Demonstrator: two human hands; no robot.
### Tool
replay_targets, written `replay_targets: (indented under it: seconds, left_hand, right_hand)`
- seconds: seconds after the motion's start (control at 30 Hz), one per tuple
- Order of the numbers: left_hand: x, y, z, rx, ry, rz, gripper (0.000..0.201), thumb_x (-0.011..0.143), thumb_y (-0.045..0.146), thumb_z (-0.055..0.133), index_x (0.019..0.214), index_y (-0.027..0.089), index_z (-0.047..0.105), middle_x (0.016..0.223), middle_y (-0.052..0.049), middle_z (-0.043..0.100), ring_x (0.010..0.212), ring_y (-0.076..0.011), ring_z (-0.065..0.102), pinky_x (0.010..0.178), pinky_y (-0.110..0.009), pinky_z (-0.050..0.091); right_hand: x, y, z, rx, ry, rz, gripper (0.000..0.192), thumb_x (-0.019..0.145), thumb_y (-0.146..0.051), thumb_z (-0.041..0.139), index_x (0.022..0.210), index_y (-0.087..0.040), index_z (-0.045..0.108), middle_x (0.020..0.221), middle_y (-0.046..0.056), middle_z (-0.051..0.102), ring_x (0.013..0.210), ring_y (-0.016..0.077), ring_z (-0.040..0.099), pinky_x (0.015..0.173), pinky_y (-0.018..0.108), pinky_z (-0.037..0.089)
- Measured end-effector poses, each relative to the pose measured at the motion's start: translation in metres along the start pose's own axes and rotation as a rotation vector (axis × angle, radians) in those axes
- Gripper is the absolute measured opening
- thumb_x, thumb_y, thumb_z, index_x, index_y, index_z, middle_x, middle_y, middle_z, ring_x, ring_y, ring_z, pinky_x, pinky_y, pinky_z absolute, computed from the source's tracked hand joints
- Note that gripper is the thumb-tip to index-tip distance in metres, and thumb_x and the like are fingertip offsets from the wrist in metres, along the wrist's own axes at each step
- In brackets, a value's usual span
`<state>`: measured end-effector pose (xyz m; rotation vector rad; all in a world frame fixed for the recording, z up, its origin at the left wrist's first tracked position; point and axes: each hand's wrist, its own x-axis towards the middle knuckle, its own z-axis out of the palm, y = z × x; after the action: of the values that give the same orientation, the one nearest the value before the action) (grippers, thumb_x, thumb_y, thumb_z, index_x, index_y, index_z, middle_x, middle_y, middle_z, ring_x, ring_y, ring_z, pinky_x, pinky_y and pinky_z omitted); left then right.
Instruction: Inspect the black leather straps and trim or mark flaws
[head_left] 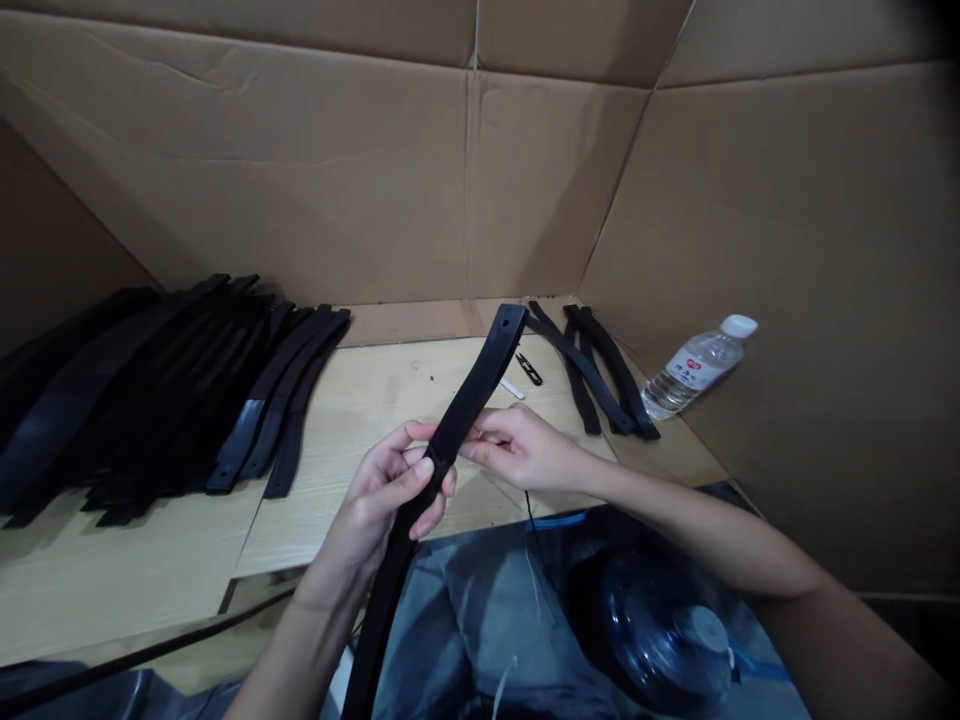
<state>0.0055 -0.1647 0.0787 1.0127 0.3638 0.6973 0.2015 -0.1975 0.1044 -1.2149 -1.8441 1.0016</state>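
Observation:
A long black strap (480,380) with a hole near its far end rises from my lap over the wooden table (352,400). My left hand (390,490) grips it from the left side, thumb on top. My right hand (517,450) pinches its right edge just beyond the left hand. The strap's lower part runs down past my left wrist and out of view.
A large pile of black straps (150,390) lies on the table's left. Several more straps (600,375) lie at the back right, with small black snips (529,369) beside them. A water bottle (697,365) leans against the cardboard wall (787,300). A large water jug (660,630) sits below.

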Motion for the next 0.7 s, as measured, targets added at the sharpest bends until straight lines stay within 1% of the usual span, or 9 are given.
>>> replay_targets:
  seconds: [0.07, 0.17, 0.23, 0.3, 0.4, 0.47, 0.57, 0.63, 0.7]
  left_hand:
    - [0.001, -0.003, -0.001, -0.038, -0.018, -0.008, 0.017, 0.088, 0.023, 0.060, 0.103, 0.020, 0.053, 0.067, -0.001, 0.063, 0.035, -0.0025, 0.042, 0.036, -0.013, 0.027]
    - [0.001, -0.008, -0.004, -0.100, -0.063, -0.042, 0.022, 0.086, 0.027, 0.063, 0.104, 0.021, 0.053, 0.062, 0.001, 0.061, 0.032, -0.0028, 0.039, 0.033, -0.013, 0.024]
    - [0.001, -0.011, -0.007, -0.125, -0.125, -0.081, 0.025, 0.084, 0.029, 0.065, 0.104, 0.022, 0.052, 0.061, 0.002, 0.061, 0.030, -0.0030, 0.038, 0.031, -0.013, 0.023]
    - [0.000, -0.012, -0.008, -0.126, -0.221, -0.114, 0.025, 0.083, 0.032, 0.066, 0.101, 0.023, 0.051, 0.062, 0.000, 0.063, 0.030, -0.0033, 0.037, 0.031, -0.013, 0.024]
    - [-0.003, -0.007, -0.008, -0.040, -0.378, -0.193, 0.023, 0.085, 0.033, 0.064, 0.097, 0.022, 0.048, 0.068, -0.004, 0.067, 0.034, -0.0045, 0.041, 0.033, -0.014, 0.026]
    - [-0.005, 0.000, -0.005, 0.046, -0.449, -0.258, 0.022, 0.088, 0.031, 0.062, 0.096, 0.022, 0.044, 0.072, -0.006, 0.068, 0.038, -0.0055, 0.045, 0.036, -0.014, 0.028]
    - [-0.006, 0.012, 0.002, 0.173, -0.509, -0.347, 0.024, 0.090, 0.027, 0.059, 0.096, 0.024, 0.036, 0.076, -0.004, 0.068, 0.042, -0.0055, 0.046, 0.039, -0.015, 0.032]
    - [-0.007, 0.017, 0.007, 0.269, -0.519, -0.385, 0.024, 0.091, 0.025, 0.057, 0.095, 0.025, 0.033, 0.078, -0.003, 0.068, 0.043, -0.0054, 0.045, 0.041, -0.016, 0.032]
    - [-0.008, 0.020, 0.013, 0.360, -0.503, -0.402, 0.023, 0.091, 0.024, 0.055, 0.095, 0.026, 0.032, 0.080, -0.002, 0.067, 0.045, -0.0059, 0.045, 0.042, -0.017, 0.032]
  right_hand:
    - [0.001, 0.001, 0.002, 0.062, -0.016, -0.008, 0.015, 0.091, -0.026, 0.056, 0.091, -0.014, 0.065, 0.066, -0.002, 0.051, 0.056, 0.0098, 0.039, 0.050, 0.022, 0.030]
    - [0.002, 0.000, 0.005, 0.213, -0.066, -0.037, 0.018, 0.088, -0.033, 0.062, 0.089, -0.014, 0.064, 0.073, -0.001, 0.056, 0.060, 0.0101, 0.041, 0.054, 0.022, 0.034]
    - [0.002, -0.002, 0.004, 0.289, -0.128, -0.029, 0.021, 0.086, -0.035, 0.065, 0.085, -0.015, 0.062, 0.072, -0.002, 0.054, 0.059, 0.0092, 0.039, 0.053, 0.022, 0.033]
    - [0.002, -0.005, 0.000, 0.325, -0.221, -0.004, 0.021, 0.083, -0.033, 0.068, 0.078, -0.015, 0.058, 0.071, -0.004, 0.051, 0.060, 0.0090, 0.039, 0.053, 0.021, 0.032]
    - [-0.001, -0.006, -0.007, 0.413, -0.400, 0.047, 0.023, 0.082, -0.028, 0.068, 0.070, -0.015, 0.053, 0.068, -0.004, 0.048, 0.063, 0.0096, 0.042, 0.057, 0.022, 0.035]
    - [-0.004, -0.003, -0.008, 0.465, -0.485, 0.099, 0.019, 0.085, -0.028, 0.065, 0.076, -0.014, 0.056, 0.069, -0.004, 0.051, 0.062, 0.0094, 0.044, 0.058, 0.023, 0.037]
    - [-0.006, 0.002, -0.007, 0.444, -0.514, 0.126, 0.014, 0.082, -0.025, 0.066, 0.083, -0.012, 0.061, 0.070, -0.003, 0.053, 0.061, 0.0086, 0.044, 0.056, 0.022, 0.036]
    - [-0.007, 0.003, -0.006, 0.424, -0.532, 0.145, 0.015, 0.080, -0.026, 0.068, 0.079, -0.012, 0.061, 0.066, -0.005, 0.051, 0.059, 0.0078, 0.042, 0.054, 0.021, 0.033]
    - [-0.006, 0.001, -0.007, 0.399, -0.560, 0.175, 0.019, 0.081, -0.028, 0.068, 0.075, -0.012, 0.060, 0.062, -0.005, 0.048, 0.057, 0.0072, 0.039, 0.052, 0.020, 0.030]
